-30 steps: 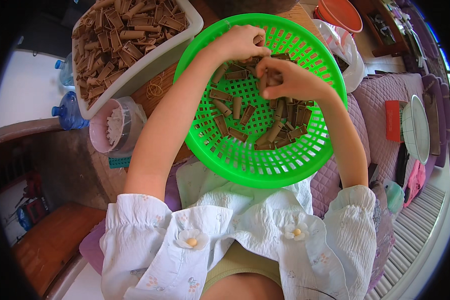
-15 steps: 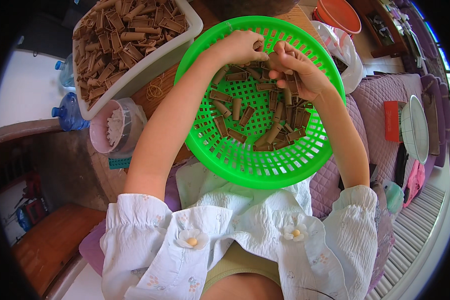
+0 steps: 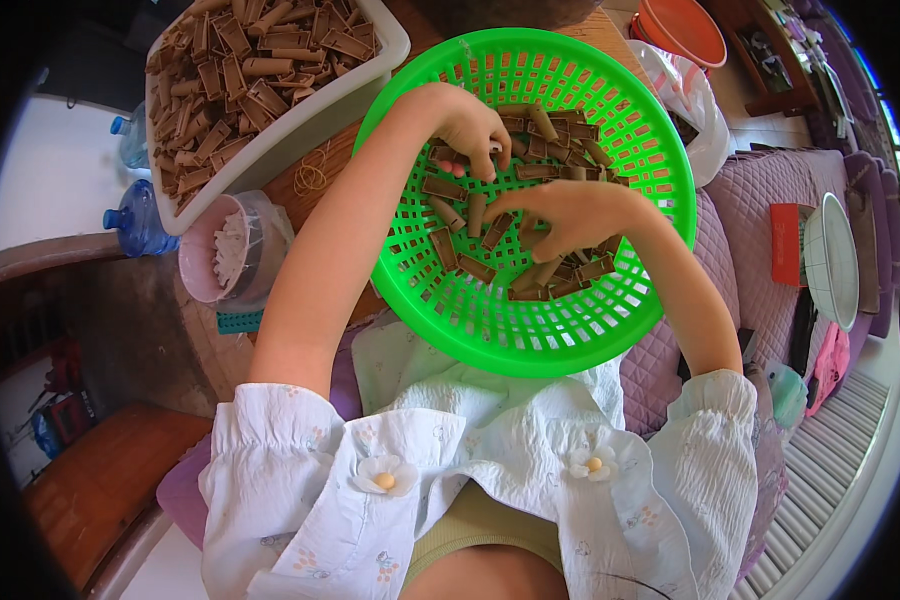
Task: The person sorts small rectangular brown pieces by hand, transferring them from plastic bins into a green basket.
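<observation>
Pieces point(image 3: 475, 218) come within reach of the right hand point(image 3: 580, 208), now lower and spread apart; left hand's point(image 3: 470, 122) grip unclear.

"Where is there room to pass?"
"Along the near wall of the green basket point(image 3: 520, 362); between my forearms point(image 3: 315, 290) its slotted side lies bare."
"What stands in the way?"
"My right hand point(image 3: 575, 212) spans the middle, just beside my left hand point(image 3: 467, 130) (only a narrow gap there). Brown pieces point(image 3: 543, 122) crowd the far side; beyond the left rim stands a white tub point(image 3: 290, 137)."
</observation>
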Tool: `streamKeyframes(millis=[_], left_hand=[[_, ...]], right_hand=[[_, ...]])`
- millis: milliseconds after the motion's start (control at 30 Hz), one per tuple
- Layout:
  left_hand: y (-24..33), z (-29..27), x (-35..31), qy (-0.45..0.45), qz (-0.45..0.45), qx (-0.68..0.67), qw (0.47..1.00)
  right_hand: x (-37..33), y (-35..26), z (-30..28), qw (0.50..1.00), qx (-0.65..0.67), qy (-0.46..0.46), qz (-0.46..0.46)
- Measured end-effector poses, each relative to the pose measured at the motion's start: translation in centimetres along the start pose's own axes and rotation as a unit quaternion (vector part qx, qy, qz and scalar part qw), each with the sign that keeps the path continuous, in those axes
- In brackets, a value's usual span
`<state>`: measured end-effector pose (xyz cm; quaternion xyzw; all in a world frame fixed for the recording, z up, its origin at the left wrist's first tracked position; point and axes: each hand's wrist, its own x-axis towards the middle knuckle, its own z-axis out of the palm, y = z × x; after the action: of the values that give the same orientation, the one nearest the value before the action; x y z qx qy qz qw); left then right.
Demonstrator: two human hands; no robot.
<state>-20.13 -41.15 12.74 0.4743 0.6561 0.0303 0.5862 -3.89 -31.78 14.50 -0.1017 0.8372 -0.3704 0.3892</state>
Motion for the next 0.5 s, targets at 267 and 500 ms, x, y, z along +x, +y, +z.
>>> streamKeyframes(millis=[267,500], left_hand=[[0.8,0.6,0.0,-0.082,-0.037,0.023,0.996],[1.7,2.0,0.9,-0.149,-0.033,0.095,0.984]], right_hand=[[1.9,0.6,1.2,0.988,-0.138,0.000,0.067],[-1.6,1.6,-2.2,0.990,-0.080,0.113,0.018]])
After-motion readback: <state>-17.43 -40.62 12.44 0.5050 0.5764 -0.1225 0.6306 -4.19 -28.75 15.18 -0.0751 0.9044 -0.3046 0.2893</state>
